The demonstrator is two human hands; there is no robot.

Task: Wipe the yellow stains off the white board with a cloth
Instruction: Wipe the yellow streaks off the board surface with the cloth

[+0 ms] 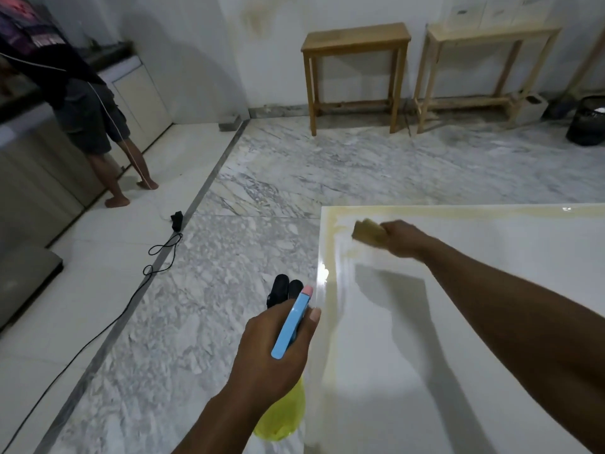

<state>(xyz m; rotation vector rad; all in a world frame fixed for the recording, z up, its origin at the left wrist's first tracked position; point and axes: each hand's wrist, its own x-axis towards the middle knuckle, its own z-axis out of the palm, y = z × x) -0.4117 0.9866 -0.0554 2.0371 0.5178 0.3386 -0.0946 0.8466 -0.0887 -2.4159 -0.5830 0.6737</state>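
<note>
The white board fills the lower right, glossy, with yellow stains along its far edge and down its left edge. My right hand grips a yellowish-brown cloth and presses it on the board near the far left corner. My left hand holds a spray bottle just left of the board's edge; the bottle has a blue head with a pink nozzle tip and a yellow body below my palm.
A marble floor surrounds the board. A black cable runs across the floor at left. A person stands at a counter at far left. Two wooden stools stand against the back wall, a black bin at right.
</note>
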